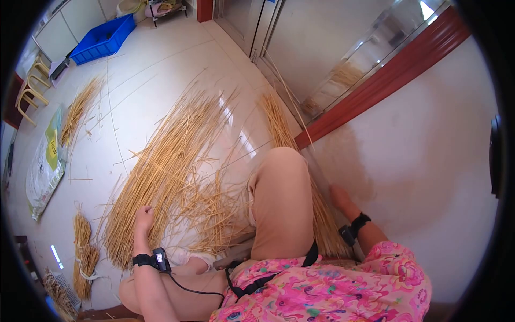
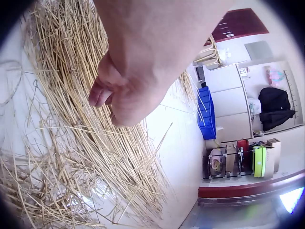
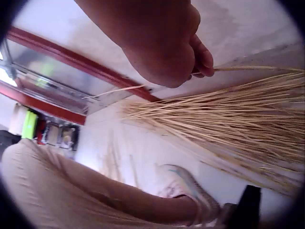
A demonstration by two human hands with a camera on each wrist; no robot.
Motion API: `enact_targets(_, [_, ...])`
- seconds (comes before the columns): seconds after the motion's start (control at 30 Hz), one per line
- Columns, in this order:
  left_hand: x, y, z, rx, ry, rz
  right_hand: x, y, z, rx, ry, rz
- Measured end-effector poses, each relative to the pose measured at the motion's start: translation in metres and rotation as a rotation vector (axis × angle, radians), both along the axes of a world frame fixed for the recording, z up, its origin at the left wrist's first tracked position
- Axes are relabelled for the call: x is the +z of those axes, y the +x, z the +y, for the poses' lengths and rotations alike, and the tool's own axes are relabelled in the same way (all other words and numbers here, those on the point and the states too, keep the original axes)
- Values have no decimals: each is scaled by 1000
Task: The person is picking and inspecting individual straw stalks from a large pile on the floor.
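My left hand (image 1: pixel 145 219) is over the near part of a wide straw pile (image 1: pixel 161 155), its fingers loosely curled with nothing visible in them. In the left wrist view, the hand (image 2: pixel 128 93) shows bent fingers above the stalks (image 2: pixel 71 62). Beside the wall, my right hand (image 1: pixel 343 198) grips a long straw stalk (image 1: pixel 292 99) that slants up past the door frame. The right wrist view shows this hand (image 3: pixel 176 57) with the stalk (image 3: pixel 252 68) sticking out on both sides, above a narrower straw bundle (image 3: pixel 228 114) lying on the floor.
Short loose straw (image 1: pixel 214 209) lies between the pile and my raised knee (image 1: pixel 281 198). At the left are a tied bundle (image 1: pixel 83 252), a plastic sack (image 1: pixel 48 166) and more straw (image 1: pixel 80 110). A blue crate (image 1: pixel 104 40) stands farther back; a red-framed glass door is at right.
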State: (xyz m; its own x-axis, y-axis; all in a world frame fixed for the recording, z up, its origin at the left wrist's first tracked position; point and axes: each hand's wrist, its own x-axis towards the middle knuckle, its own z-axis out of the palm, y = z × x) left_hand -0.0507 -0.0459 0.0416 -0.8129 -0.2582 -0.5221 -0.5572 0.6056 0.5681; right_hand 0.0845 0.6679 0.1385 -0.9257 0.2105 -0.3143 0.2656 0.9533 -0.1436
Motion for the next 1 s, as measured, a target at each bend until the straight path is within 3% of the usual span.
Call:
enact_targets(0.07, [-9, 6, -4, -44, -41, 28, -37, 46, 17, 36, 60, -110])
enact_targets(0.13, [-26, 14, -10, -34, -48, 36, -60, 85, 22, 91, 51, -5])
enact_targets(0.2, [-42, 21, -17, 24, -18, 22, -93, 115, 41, 62, 194, -503])
enact_targets(0.3, [-21, 30, -7, -14, -98, -12, -60, 112, 7, -163, 120, -553])
enact_targets(0.4, [-37, 33, -16, -199, -299, -27, -77, 86, 39, 328, 188, -464])
enact_targets(0.43, [-45, 35, -17, -248, -358, -9, -61, 60, 36, 209, 135, -274])
enact_targets(0.47, [-50, 41, -13, -148, -337, -35, -29, 26, 27, 93, 71, -93])
enact_targets(0.5, [-84, 42, -24, -375, -532, -49, -16, -4, 31, -177, -206, -30])
enact_targets(0.53, [-78, 46, -13, -312, -548, -19, 61, -49, -26, -337, -445, 48])
enact_targets(0.57, [-65, 43, -2, -348, -549, -95, 105, -77, -50, -272, -520, 151])
enact_targets(0.6, [-52, 37, 7, -366, -492, -153, 142, -108, -75, -265, -524, 175])
enact_targets(0.73, [-49, 45, 25, -50, -345, -177, 250, -165, -210, -101, -903, 271])
enact_targets(0.83, [-6, 45, 35, 142, -220, -204, 259, -186, -299, 154, -929, 113])
enact_targets(0.93, [-30, 52, 24, 151, -357, -67, 229, -203, -368, 414, -842, -102])
enact_targets(1.0, [-35, 46, 13, 221, -374, -8, 198, -219, -396, 657, -646, -194])
